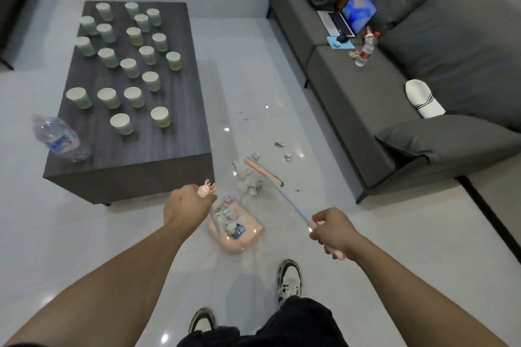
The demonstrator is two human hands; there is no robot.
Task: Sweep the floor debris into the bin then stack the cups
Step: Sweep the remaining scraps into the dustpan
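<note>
Gripping the broom [277,191], right hand [334,231] angles its head up-left; left hand [187,201] clenches dustpan handle [207,190].

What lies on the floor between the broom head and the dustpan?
In the head view, a pile of crumpled paper scraps lies between the broom head and the dustpan, close against the broom.

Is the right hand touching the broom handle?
Touching. The head view shows the right hand closed around the broom handle, fingers wrapped over it.
</note>
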